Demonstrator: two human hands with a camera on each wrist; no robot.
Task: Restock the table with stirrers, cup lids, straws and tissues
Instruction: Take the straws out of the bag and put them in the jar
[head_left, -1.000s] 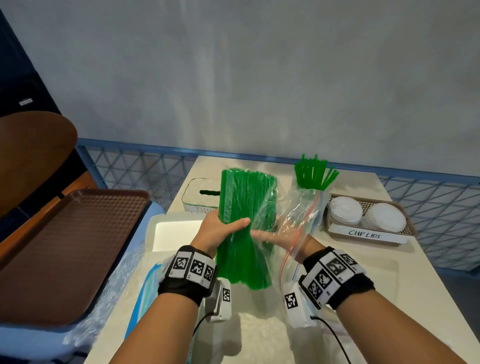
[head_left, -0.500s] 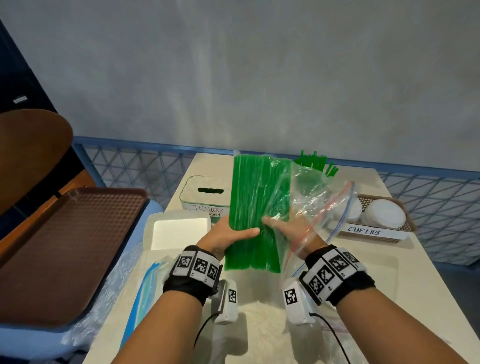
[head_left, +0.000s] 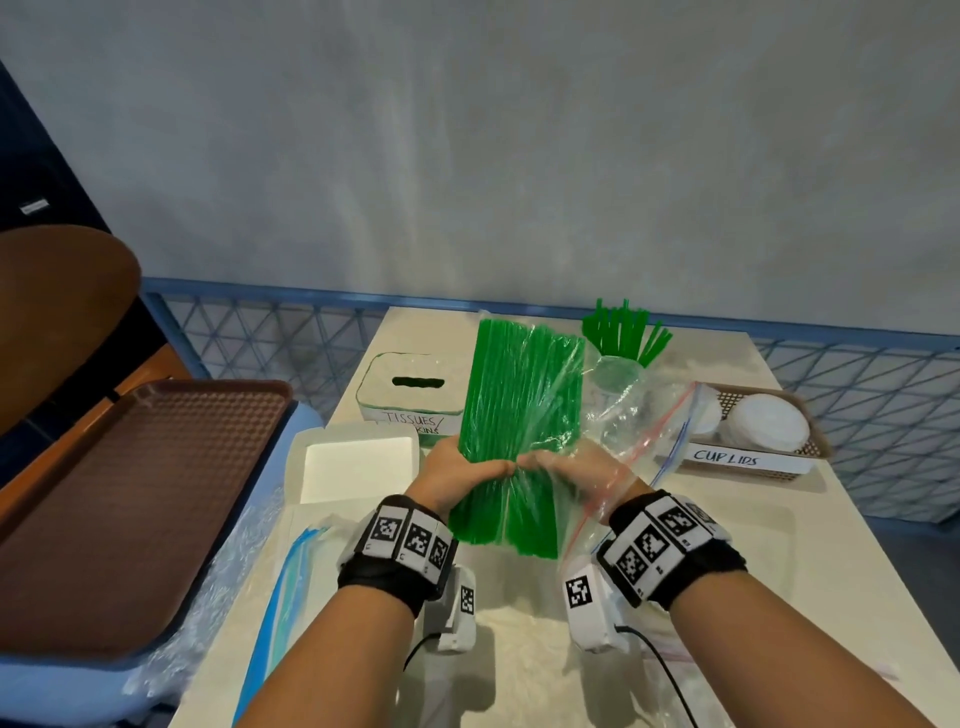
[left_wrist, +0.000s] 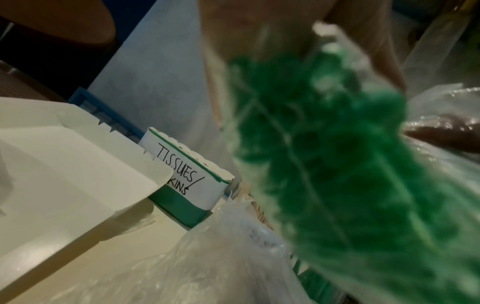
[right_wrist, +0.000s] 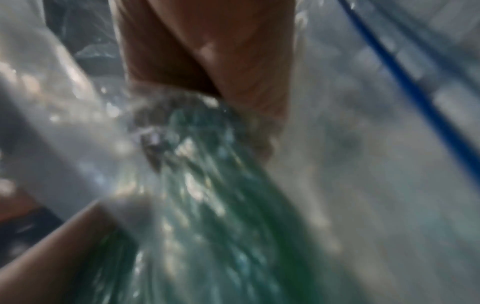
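Note:
A thick bundle of green straws (head_left: 519, 415) stands upright above the table, half out of a clear zip bag (head_left: 639, 431). My left hand (head_left: 457, 478) grips the bundle's lower part from the left, thumb across its front. Inside the bag, my right hand (head_left: 571, 470) grips the bundle from the right. The left wrist view shows the straws' (left_wrist: 337, 164) lower ends, blurred; the right wrist view shows the straws (right_wrist: 207, 205) through plastic. Behind stands a clear cup of green straws (head_left: 621, 332).
A box labelled tissues/napkins (head_left: 410, 395) stands back left, an open white container (head_left: 353, 462) in front of it. A basket of cup lids (head_left: 753, 431) sits at the right. A brown tray (head_left: 119, 509) lies left of the table, with another zip bag (head_left: 280, 597) near it.
The straw bundle has risen further out of the bag and both hands have closed round its lower part; the right hand went from flat against it to gripping.

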